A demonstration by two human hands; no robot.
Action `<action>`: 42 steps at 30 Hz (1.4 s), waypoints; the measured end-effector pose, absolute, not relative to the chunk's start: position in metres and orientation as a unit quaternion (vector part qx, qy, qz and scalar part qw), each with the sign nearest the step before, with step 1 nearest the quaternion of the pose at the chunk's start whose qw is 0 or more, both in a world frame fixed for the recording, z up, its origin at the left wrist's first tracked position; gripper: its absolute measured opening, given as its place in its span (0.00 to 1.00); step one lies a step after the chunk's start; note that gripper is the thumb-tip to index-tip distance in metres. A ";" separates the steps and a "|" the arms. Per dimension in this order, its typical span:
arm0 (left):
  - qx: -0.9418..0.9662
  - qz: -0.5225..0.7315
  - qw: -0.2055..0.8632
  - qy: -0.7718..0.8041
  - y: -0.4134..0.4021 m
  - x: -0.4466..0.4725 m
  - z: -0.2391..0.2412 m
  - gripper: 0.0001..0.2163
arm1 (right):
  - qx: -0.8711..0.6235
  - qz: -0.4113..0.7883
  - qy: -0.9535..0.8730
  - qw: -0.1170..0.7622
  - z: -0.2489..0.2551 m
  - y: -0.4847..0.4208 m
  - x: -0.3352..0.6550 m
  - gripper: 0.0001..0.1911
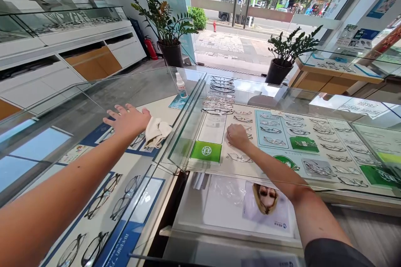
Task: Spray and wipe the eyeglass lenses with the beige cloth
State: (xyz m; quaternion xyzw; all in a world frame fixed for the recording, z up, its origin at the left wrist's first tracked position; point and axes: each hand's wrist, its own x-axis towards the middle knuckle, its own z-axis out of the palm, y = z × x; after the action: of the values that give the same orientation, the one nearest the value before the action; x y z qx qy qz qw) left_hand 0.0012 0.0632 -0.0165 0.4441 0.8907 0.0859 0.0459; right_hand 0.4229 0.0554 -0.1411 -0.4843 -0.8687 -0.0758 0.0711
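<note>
Beneath both hands runs a large, clear glass display counter (175,119), and the step in hand is judged to be handling a cloth at the glass, with the left hand placed for that and the right arm possibly bracing. Any further use of the cloth would call for the left fingers to gather toward it and the palm to lie flat enough to press evenly, with the right hand kept out of its path.

Hands, as inspected: the left hand (128,120) is reached forward, palm down, its fingers spread apart. The right hand (237,136) is curled into a loose fist over the glass; whether it encloses anything cannot be told.

Ahead and slightly left of the right hand lies a column of thin-rimmed, dark and metallic eyeglasses (218,96); whether these sit on or under the glass is not clear. Just left of the right fist, nearer the wearer, shows a bright green card panel with a white emblem (206,151).

Against the thumb side of the left hand lies the crumpled, cream-coloured fabric cloth (157,133), between the two hands but far closer to the left. Contact appears made; a grip cannot be confirmed. Beyond the cloth, farther forward, stands a small white plastic spray bottle (181,86).
</note>
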 end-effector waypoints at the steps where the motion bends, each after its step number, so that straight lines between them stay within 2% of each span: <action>1: 0.446 0.093 0.045 0.889 0.063 0.001 -0.017 0.43 | -0.455 -0.065 -0.885 0.072 -0.140 0.031 0.412 0.16; 5: 0.454 0.109 0.048 0.883 0.063 -0.001 -0.018 0.44 | -0.294 0.019 -0.951 0.093 -0.130 -0.076 0.380 0.18; 7: 0.453 0.116 0.053 0.882 0.062 0.001 -0.018 0.43 | -0.177 0.042 -0.977 0.112 -0.112 -0.121 0.373 0.20; 9: 0.453 0.127 0.058 0.880 0.060 0.003 -0.017 0.43 | -0.121 0.036 -0.984 0.128 -0.083 -0.148 0.373 0.21; 11: 0.456 0.137 0.061 0.877 0.058 0.006 -0.017 0.42 | -0.150 0.010 -0.977 0.150 -0.046 -0.151 0.376 0.21; 14: 0.454 0.143 0.062 0.877 0.055 0.008 -0.016 0.42 | -0.306 -0.053 -0.935 0.171 0.008 -0.117 0.385 0.22; 17: 0.464 0.150 0.066 0.871 0.051 0.009 -0.015 0.42 | -0.433 -0.111 -0.878 0.173 0.037 -0.063 0.395 0.22; 22: 0.477 0.156 0.097 0.859 0.046 0.011 -0.011 0.45 | -0.487 -0.132 -0.855 0.120 0.029 0.006 0.391 0.20; 28: 0.468 0.150 0.061 0.869 0.048 0.013 -0.017 0.46 | -0.498 -0.139 -0.854 0.045 0.012 0.050 0.364 0.23; 42: 0.468 0.159 0.040 0.868 0.053 0.010 -0.022 0.46 | -0.512 -0.116 -0.850 0.051 0.007 0.074 0.357 0.20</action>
State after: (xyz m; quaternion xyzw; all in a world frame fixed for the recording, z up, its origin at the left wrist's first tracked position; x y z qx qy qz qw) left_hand 0.0102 0.0528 -0.0216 0.4683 0.8682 0.1591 0.0397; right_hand 0.3569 0.0745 0.0070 -0.5117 -0.8497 -0.1163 0.0515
